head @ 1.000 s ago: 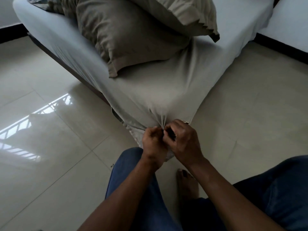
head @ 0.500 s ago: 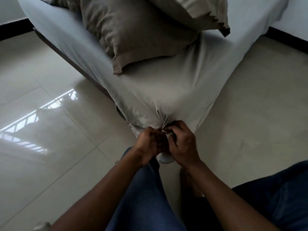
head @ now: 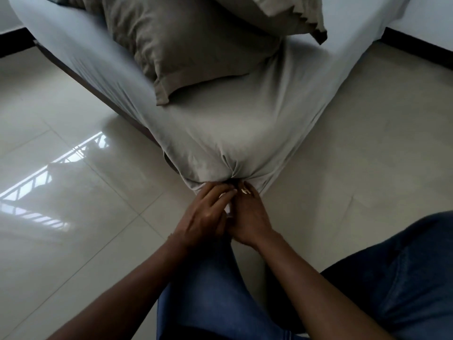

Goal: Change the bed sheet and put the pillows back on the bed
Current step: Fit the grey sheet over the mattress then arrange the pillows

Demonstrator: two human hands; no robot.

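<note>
A pale grey bed sheet [head: 245, 123] is stretched over the mattress, and its corner is gathered into a tight bunch [head: 232, 173] at the nearest mattress corner. My left hand [head: 208, 214] and my right hand [head: 250, 217] meet just below that bunch, with fairly straight fingers pressing against the gathered fabric. A small pale tail of sheet shows between the two hands. A taupe pillow [head: 186, 40] lies on the bed behind the corner. A second pillow [head: 294, 13] leans over it at the top.
Glossy cream floor tiles [head: 73, 217] surround the bed corner on both sides. A dark bed base [head: 98, 87] runs along the left side of the mattress. My knees in blue jeans [head: 208, 290] are close to the corner. A dark skirting board [head: 416, 45] lines the right wall.
Both hands went from pinching the gathered sheet with curled fingers to pressing it with straighter fingers, lower at the corner. The view has shifted slightly, with the bed corner now nearer the centre.
</note>
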